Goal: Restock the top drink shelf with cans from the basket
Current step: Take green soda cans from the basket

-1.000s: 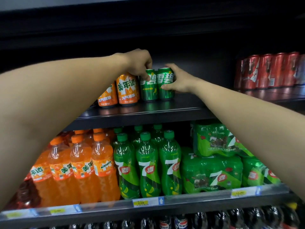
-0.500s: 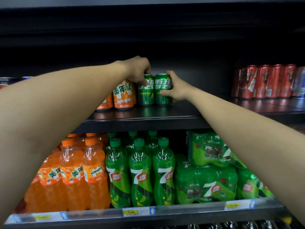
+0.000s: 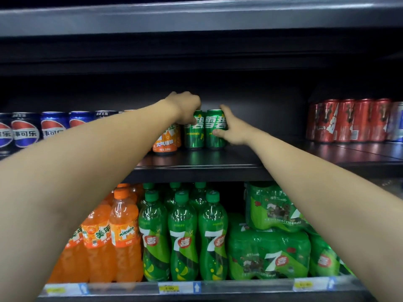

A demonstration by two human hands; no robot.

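Note:
Two green Sprite cans stand side by side on the top black shelf (image 3: pixel 202 164). My left hand (image 3: pixel 185 107) grips the left green can (image 3: pixel 194 134) from above, fingers curled over its top. My right hand (image 3: pixel 231 127) holds the right green can (image 3: pixel 214 129), thumb on its front and fingers behind it. An orange Mirinda can (image 3: pixel 165 141) stands just left of them, partly behind my left wrist. The basket is not in view.
Blue Pepsi cans (image 3: pixel 26 131) line the shelf's left end and red cans (image 3: pixel 349 120) its right end, with bare shelf between the green cans and the red ones. Below stand orange bottles (image 3: pixel 122 234), green 7-Up bottles (image 3: pixel 183 236) and wrapped green packs (image 3: pixel 268 251).
Both hands have pushed the two green cans deeper onto the shelf. My view has tilted up and left, bringing the Pepsi cans into sight.

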